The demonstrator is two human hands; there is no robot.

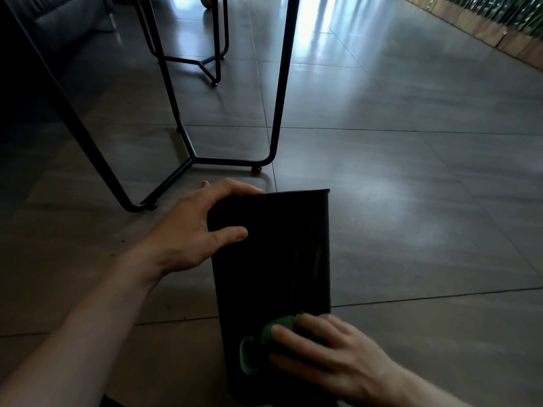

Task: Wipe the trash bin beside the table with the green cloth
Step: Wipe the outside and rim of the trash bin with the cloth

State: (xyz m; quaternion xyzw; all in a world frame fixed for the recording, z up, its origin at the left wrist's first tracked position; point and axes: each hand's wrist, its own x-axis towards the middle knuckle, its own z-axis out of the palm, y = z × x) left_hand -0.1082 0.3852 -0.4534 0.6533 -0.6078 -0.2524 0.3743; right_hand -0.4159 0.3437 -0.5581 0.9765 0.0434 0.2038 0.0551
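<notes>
A black trash bin (273, 259) lies tipped over on the tiled floor, its long side facing up and one end pointing away from me. My left hand (194, 227) grips the far left corner of the bin, fingers curled over its edge and thumb on the top face. My right hand (326, 351) presses a crumpled green cloth (264, 345) flat against the near end of the bin. Only part of the cloth shows from under the fingers.
Black metal table legs (276, 113) stand on the floor just beyond the bin, with a second frame (211, 63) farther back. Grey floor tiles (411, 201) stretch to the right. A wooden planter edge with greenery (499, 27) runs along the top right.
</notes>
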